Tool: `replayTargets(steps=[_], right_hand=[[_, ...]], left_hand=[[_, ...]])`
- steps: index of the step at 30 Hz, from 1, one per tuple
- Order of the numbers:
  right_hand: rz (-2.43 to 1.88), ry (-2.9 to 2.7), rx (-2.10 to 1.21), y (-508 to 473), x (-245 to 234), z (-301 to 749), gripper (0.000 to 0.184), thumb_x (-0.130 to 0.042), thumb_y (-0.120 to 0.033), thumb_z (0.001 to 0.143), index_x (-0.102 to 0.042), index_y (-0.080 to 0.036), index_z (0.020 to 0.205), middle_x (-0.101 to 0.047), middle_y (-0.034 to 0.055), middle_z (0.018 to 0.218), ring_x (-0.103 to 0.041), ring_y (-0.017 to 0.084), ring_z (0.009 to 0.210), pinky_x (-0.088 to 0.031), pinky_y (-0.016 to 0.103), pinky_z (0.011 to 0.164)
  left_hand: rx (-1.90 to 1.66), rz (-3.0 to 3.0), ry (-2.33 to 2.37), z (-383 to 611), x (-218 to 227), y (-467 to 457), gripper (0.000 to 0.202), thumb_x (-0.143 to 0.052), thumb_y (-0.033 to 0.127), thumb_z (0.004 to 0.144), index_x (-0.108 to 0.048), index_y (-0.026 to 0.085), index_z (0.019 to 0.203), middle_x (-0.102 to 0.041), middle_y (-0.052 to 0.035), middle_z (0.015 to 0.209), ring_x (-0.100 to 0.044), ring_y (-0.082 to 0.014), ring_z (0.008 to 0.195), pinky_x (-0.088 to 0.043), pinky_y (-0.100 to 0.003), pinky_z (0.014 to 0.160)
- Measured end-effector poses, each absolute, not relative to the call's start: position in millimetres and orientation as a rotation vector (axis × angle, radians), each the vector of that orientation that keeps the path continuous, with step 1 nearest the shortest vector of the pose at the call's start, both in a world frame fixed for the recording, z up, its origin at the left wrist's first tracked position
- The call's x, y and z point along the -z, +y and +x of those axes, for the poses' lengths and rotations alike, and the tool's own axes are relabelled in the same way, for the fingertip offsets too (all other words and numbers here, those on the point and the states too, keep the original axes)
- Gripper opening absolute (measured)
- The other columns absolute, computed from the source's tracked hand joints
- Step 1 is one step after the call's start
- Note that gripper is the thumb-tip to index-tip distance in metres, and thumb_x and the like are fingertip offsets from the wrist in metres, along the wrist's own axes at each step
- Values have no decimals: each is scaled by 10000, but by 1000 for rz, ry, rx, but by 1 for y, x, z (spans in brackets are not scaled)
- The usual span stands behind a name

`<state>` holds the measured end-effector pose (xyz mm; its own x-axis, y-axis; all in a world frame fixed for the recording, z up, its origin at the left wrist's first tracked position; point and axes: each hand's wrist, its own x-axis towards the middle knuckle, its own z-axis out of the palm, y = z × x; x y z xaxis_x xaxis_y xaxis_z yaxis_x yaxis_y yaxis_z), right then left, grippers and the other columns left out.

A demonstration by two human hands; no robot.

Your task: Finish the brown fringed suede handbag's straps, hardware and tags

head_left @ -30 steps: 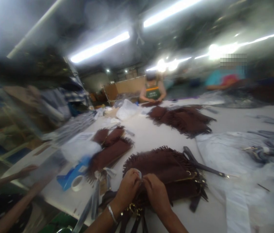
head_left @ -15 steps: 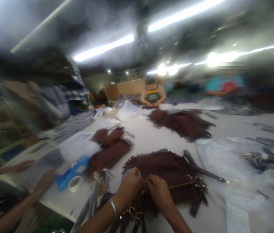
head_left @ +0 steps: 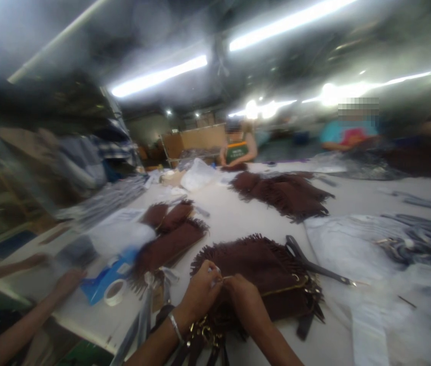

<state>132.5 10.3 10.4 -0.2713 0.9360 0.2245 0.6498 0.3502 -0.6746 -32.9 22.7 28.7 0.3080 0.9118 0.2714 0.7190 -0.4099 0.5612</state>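
A dark brown fringed bag with a gold-coloured zip line lies on the table before me. Over its near left corner, my left hand is closed in a pinch, with a bit of whitish material showing by its fingers. My right hand pinches just beside it, fingertips almost meeting the left ones. A tiny pale piece shows between the fingertips, too small to name. Dark straps with gold-coloured metal fittings hang below my hands. Another dark strap lies along the bag's right side.
More brown fringed bags lie to the left and farther back. A roll of white tape sits by a blue sheet. A co-worker's hands rest at left. Clear plastic and grey straps cover the right side.
The view has shifted slightly. My hands have risen a little from the bag's edge and stay pinched close together. The co-worker's hand at left has moved slightly.
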Motion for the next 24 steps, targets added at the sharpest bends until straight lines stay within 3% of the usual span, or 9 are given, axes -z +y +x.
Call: replayTargets(steps=[9, 12, 17, 20, 24], right_hand=[[-1450, -2264, -443, 7, -4, 135, 257, -428, -45, 874, -630, -198, 918, -638, 53, 924, -651, 171, 777, -415, 243, 666], [-1465, -2243, -484, 4, 0, 136, 253, -435, -54, 883, -636, -201, 928, -639, 50, 934, -653, 162, 789, -412, 236, 668], [-1485, -2207, -504, 5, 5, 136, 267, -428, -56, 889, -652, -199, 903, -645, 57, 927, -641, 167, 818, -412, 242, 706], [-1486, -2183, -507, 7, 7, 136, 278, -416, -62, 894, -660, -196, 874, -651, 60, 909, -633, 171, 814, -409, 249, 716], [-1473, -2033, -582, 4, 6, 135, 267, -432, -141, 922, -672, -188, 815, -658, 53, 851, -622, 167, 809, -406, 245, 750]], left_hand=[[-739, 2295, 1440, -33, -29, 13, 200, -484, 69, 774, -570, 212, 885, -511, -74, 1108, -551, -212, 1018, -454, -351, 921], [-774, 2282, 1427, -34, -26, 8, 164, -522, 89, 781, -590, 213, 865, -528, -76, 1116, -555, -221, 1036, -452, -363, 937], [-833, 2205, 1438, -34, -19, 4, 81, -572, 261, 849, -638, 214, 843, -548, -82, 1146, -562, -226, 1060, -444, -379, 972], [-873, 2172, 1466, -32, -14, 4, 173, -499, 235, 881, -643, 210, 789, -562, -83, 1138, -558, -219, 1068, -440, -388, 979], [-915, 2145, 1461, -33, -9, 5, 139, -531, 162, 819, -658, 218, 812, -561, -77, 1167, -530, -223, 1127, -423, -395, 1011]])
